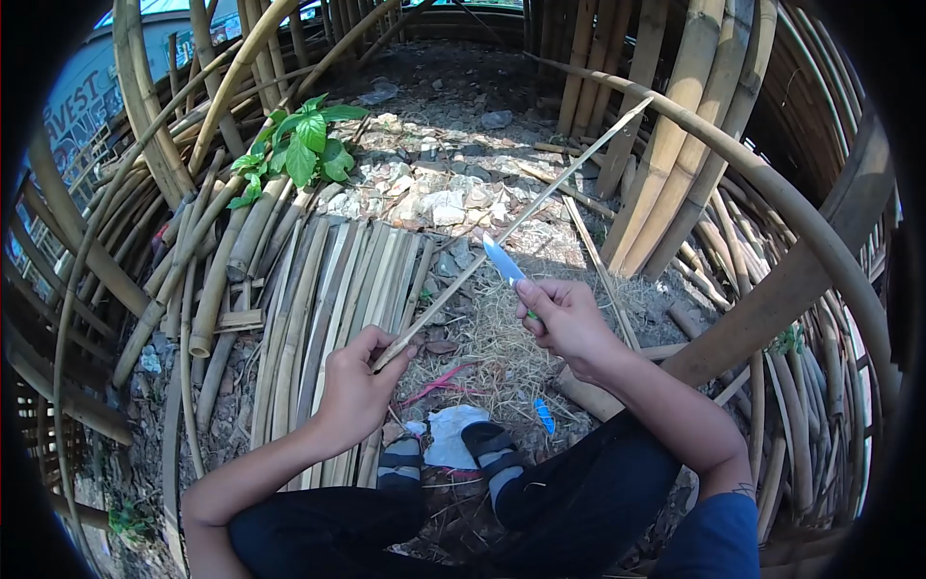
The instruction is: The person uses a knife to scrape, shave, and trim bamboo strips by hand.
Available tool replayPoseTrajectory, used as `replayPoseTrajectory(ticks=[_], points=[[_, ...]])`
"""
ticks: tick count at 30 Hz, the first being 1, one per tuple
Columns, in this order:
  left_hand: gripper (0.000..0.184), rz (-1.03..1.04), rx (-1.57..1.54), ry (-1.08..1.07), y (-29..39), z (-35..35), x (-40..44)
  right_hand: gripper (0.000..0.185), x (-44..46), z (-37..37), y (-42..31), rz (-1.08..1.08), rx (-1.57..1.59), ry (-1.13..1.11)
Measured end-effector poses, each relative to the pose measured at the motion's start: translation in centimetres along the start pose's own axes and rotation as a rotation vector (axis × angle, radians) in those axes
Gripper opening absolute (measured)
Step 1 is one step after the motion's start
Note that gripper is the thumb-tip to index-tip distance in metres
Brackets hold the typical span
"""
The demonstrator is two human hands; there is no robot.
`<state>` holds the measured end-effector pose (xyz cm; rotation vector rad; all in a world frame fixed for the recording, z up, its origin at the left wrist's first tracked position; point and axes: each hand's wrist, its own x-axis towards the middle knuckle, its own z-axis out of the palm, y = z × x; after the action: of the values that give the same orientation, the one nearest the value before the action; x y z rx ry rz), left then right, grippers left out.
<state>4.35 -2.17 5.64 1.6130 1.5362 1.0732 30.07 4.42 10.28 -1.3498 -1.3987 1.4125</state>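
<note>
A long thin bamboo strip [569, 171] runs diagonally from lower left to upper right. Its near end is pinched between the thumb and fingers of my left hand [357, 384]. My right hand [567, 323] is closed round the handle of a knife [503, 261], of which only a bit of green shows. The blade points up and left and lies close to the strip; whether they touch I cannot tell. Below and left of the strip, many split bamboo strips [333, 280] lie side by side on the ground.
Bamboo poles [675, 135] stand at the right, and a thick pole [786, 299] slants across there. A leafy plant [304, 145] grows at upper left. Stones [446, 207], straw, pink string [439, 383] and a blue wrapper [545, 415] lie on the ground near my sandalled feet.
</note>
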Motion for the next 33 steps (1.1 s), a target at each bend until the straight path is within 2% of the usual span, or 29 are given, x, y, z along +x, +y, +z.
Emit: replayPoseTrajectory(ticks=[3,5,6,11,14,25,30,33], points=[[0.015,-0.001,0.032,-0.006,0.3,0.6,0.2,0.036,-1.0,2.5,1.1,0.003,-0.008,-0.166],[0.017,0.203,0.037,0.052,0.1,1.4,0.4,0.037,-2.1,4.7,1.8,-0.013,-0.027,-0.241],[0.017,0.204,0.039,0.05,0.3,1.5,0.3,0.037,-2.4,5.2,1.9,-0.031,-0.049,-0.315],[0.017,0.342,0.033,0.087,1.3,1.5,0.1,0.038,-2.2,4.9,1.9,-0.03,-0.051,-0.291],[0.016,0.229,0.109,0.064,2.3,0.9,-0.3,0.038,-1.8,4.4,1.8,-0.04,-0.053,-0.285],[0.016,0.26,0.07,0.069,1.8,0.7,-0.2,0.036,-1.6,3.3,0.9,-0.075,-0.113,-0.275],[0.016,0.263,0.06,0.064,1.4,0.7,-0.2,0.036,-1.0,2.6,1.4,-0.17,-0.202,-0.217],[0.016,0.276,0.064,0.071,1.6,0.7,-0.2,0.036,-1.0,2.4,1.1,-0.132,-0.223,-0.212]])
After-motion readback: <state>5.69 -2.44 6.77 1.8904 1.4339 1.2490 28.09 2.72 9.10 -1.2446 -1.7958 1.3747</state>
